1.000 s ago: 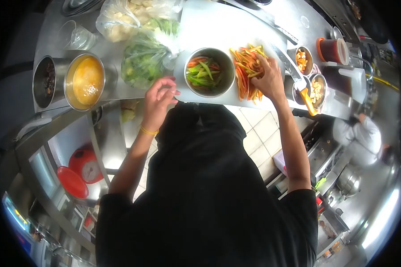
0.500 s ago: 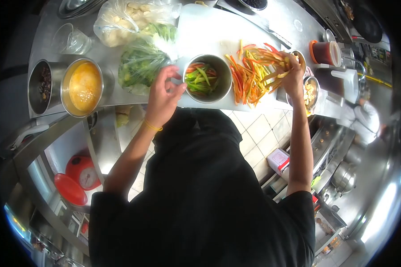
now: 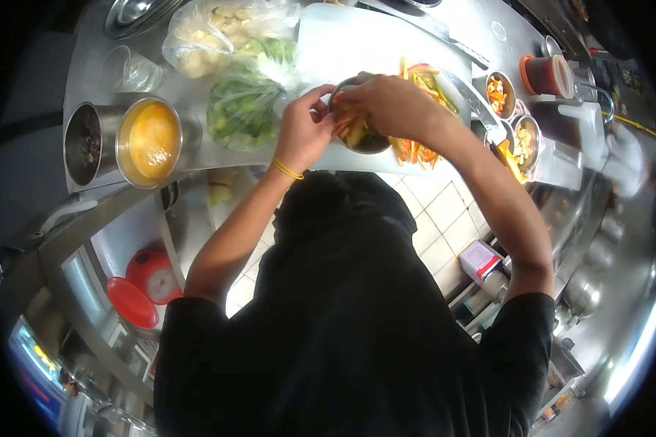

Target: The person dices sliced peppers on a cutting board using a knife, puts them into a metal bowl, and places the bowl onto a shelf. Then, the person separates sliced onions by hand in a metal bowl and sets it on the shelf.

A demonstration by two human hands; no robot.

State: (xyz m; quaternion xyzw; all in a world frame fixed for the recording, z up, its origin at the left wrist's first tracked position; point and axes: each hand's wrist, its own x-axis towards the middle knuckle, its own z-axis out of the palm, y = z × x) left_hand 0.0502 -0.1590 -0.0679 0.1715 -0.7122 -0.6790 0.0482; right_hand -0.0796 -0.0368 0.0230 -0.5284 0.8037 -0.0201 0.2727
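A steel pot [image 3: 366,151] stands at the front edge of the white cutting board [image 3: 342,36]. Curled around its left rim is my left hand [image 3: 307,130], fingers closed against the metal. My right hand [image 3: 390,105] reaches over the mouth of the pot, its fingers closed on sliced pepper strips [image 3: 351,125] that poke out below; the fingertips are partly hidden. More red, orange and green pepper strips [image 3: 418,154] lie on the board, partly behind my right forearm. To their right rests a knife [image 3: 510,159] with a yellow handle.
Left of the board sit a bag of leafy greens [image 3: 244,109], a bag of pale pieces [image 3: 211,36], a glass [image 3: 135,71] and a pot of orange liquid [image 3: 149,142]. Small containers of chopped food [image 3: 497,95] stand at right. A person in white [image 3: 623,160] is blurred at far right.
My right hand has moved left from the loose pepper pile to over the pot, carrying strips. My left hand has closed in on the pot's rim. The knife now shows.
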